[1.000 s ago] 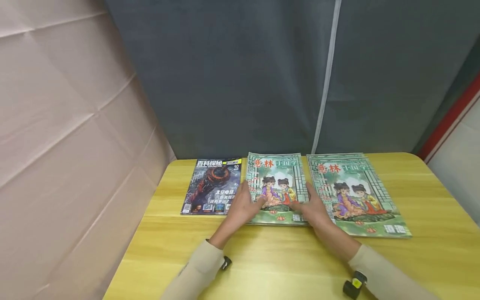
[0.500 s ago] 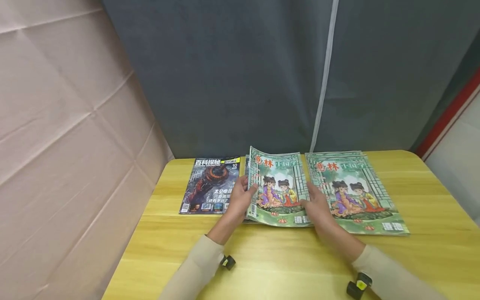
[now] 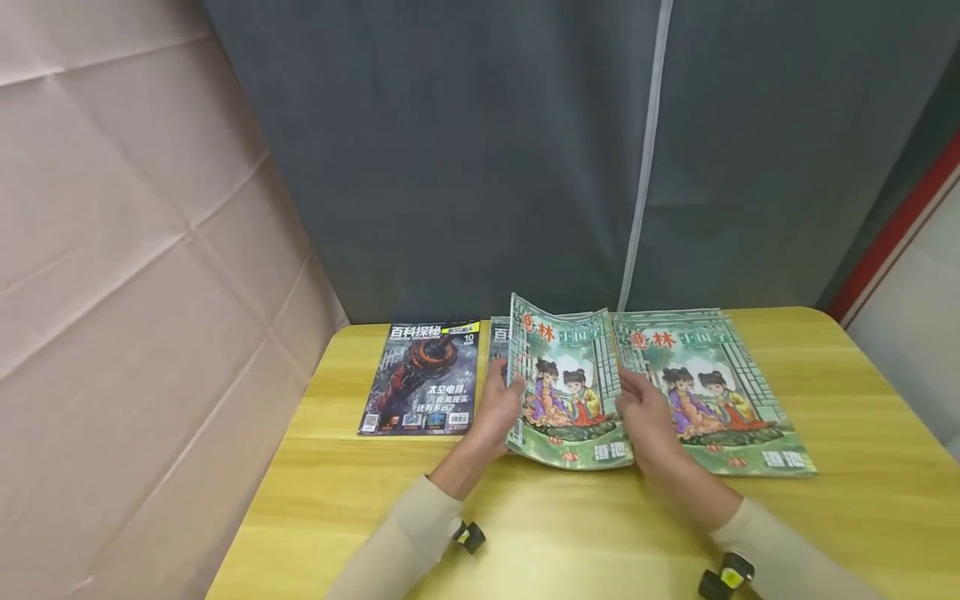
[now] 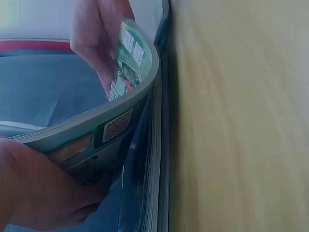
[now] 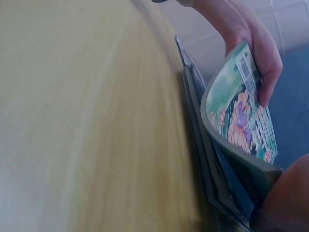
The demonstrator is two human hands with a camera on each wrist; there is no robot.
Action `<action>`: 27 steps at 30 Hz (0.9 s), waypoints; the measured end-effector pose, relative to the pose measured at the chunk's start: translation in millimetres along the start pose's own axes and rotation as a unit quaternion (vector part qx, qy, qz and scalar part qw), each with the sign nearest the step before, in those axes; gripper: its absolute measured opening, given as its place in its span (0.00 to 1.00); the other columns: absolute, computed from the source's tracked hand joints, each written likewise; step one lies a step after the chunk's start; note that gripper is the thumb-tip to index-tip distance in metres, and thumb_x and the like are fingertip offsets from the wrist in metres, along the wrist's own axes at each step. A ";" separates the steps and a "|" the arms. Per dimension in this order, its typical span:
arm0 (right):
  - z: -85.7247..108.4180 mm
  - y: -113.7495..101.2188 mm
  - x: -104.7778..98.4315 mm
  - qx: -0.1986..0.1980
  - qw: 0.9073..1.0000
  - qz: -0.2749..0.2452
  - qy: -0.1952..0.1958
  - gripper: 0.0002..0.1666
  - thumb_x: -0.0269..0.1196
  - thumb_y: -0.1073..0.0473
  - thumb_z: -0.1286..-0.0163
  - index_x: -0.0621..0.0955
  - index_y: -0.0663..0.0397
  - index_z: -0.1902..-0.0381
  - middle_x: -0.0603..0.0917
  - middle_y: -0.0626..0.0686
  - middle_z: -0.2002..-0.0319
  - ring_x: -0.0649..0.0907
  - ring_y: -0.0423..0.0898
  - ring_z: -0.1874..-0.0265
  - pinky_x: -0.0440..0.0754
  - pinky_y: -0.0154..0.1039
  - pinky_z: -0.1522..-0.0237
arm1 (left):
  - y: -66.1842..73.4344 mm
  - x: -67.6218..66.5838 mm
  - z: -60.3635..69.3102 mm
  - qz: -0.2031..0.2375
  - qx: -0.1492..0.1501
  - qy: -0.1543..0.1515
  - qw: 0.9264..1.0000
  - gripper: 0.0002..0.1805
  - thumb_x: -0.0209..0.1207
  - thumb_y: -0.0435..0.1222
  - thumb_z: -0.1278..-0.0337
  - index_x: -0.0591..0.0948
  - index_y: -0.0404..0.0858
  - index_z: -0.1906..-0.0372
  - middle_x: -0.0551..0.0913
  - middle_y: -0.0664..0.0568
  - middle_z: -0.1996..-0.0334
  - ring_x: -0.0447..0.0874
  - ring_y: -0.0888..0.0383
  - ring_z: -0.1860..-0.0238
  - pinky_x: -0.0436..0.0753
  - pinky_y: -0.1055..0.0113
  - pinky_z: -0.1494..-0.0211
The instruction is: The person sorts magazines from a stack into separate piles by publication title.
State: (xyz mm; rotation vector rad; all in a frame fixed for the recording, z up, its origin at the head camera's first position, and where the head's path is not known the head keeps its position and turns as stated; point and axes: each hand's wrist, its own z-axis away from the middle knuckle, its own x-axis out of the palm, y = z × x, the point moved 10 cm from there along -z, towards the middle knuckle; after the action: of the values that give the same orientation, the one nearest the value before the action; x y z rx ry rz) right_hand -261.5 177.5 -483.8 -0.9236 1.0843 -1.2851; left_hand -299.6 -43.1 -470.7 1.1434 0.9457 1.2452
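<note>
Between both hands a green magazine [image 3: 566,392] with two cartoon children on its cover is held by its side edges, bowed and lifted off the pile under it. My left hand [image 3: 497,408] grips its left edge, thumb on the cover and fingers beneath. On the right edge, my right hand [image 3: 648,417] holds it the same way. The left wrist view shows the magazine's back cover [image 4: 99,140] curving up from the stack. Below it, a dark magazine [image 3: 498,342] peeks out at the upper left. The right wrist view shows more magazines [image 5: 205,145] lying flat underneath.
To the left lies a dark science magazine [image 3: 423,379] on the yellow wooden table [image 3: 570,533]. A stack of green magazines [image 3: 723,408] with the same cover lies at the right, close to my right hand. Behind the table hangs a dark grey curtain [image 3: 465,167].
Both hands have raised the green magazine from the middle pile, left edge first, and shifted it slightly right and toward me. The dark magazine beneath has come into sight.
</note>
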 end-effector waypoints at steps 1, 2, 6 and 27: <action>-0.3 1.0 -4.5 0.009 1.000 0.004 -0.002 0.41 0.45 0.69 0.19 0.47 0.55 0.13 0.48 0.63 0.13 0.54 0.64 0.15 0.58 0.59 0.14 | -0.5 3.1 1.5 0.001 -0.001 -0.002 1.000 0.25 0.43 0.34 0.18 0.61 0.40 0.23 0.77 0.39 0.35 0.81 0.43 0.39 0.83 0.48 0.31; -0.8 1.6 -9.9 0.015 1.000 0.008 -0.002 0.41 0.45 0.67 0.18 0.47 0.54 0.13 0.47 0.64 0.13 0.53 0.65 0.15 0.58 0.60 0.15 | -0.6 6.1 2.8 -0.002 0.001 -0.002 1.000 0.26 0.44 0.34 0.19 0.61 0.40 0.23 0.76 0.40 0.34 0.79 0.44 0.36 0.81 0.48 0.28; -3.0 -1.5 -30.2 0.020 0.999 0.030 -0.012 0.39 0.44 0.62 0.15 0.46 0.53 0.13 0.46 0.65 0.13 0.53 0.68 0.16 0.55 0.67 0.16 | -1.8 13.9 6.3 -0.004 0.007 0.010 1.000 0.28 0.46 0.34 0.22 0.60 0.39 0.22 0.72 0.39 0.27 0.71 0.40 0.26 0.70 0.40 0.19; 0.9 26.9 -170.8 0.051 0.987 0.124 0.091 0.38 0.54 0.49 0.18 0.61 0.60 0.18 0.70 0.62 0.30 0.76 0.30 0.58 0.83 0.30 0.59 | -26.7 132.8 11.4 0.181 -0.040 -0.015 0.982 0.23 0.46 0.19 0.37 0.63 0.38 0.39 0.81 0.40 0.44 0.87 0.45 0.45 0.88 0.51 0.37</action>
State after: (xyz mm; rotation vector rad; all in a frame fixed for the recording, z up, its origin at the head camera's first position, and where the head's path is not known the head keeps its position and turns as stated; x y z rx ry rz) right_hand -248.4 349.7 -492.5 -0.5816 1.2222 -1.2213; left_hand -267.6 88.0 -486.5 1.3047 0.6752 1.5381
